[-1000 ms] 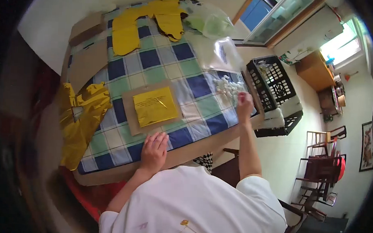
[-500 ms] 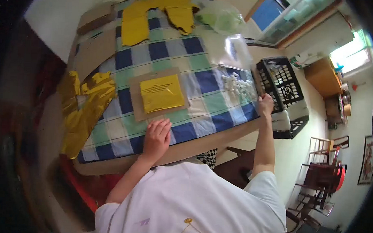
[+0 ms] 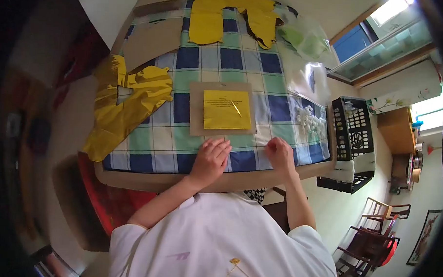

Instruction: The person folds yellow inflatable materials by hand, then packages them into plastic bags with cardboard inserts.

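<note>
A flat yellow packet (image 3: 226,110) with small dark print lies on a brown cardboard card (image 3: 196,123) in the middle of the table. Just below the card's lower edge, my left hand (image 3: 212,160) rests on the checked cloth, fingers extended and holding nothing. My right hand (image 3: 280,154) is over the cloth to the lower right of the card, its fingers curled together. Whatever they pinch, if anything, is too small to make out. To its right, small white pieces (image 3: 310,123) lie in a heap on clear plastic.
Shiny gold foil (image 3: 130,103) lies at the left, yellow foil shapes (image 3: 206,23) at the far side. Cardboard sheets (image 3: 154,43) sit far left. Clear plastic bags (image 3: 309,83) lie far right. A black crate (image 3: 351,128) stands beyond the table's right edge.
My right hand has come from the crate at the table's right edge to the cloth near the card. My left hand stays by the card. The view has turned.
</note>
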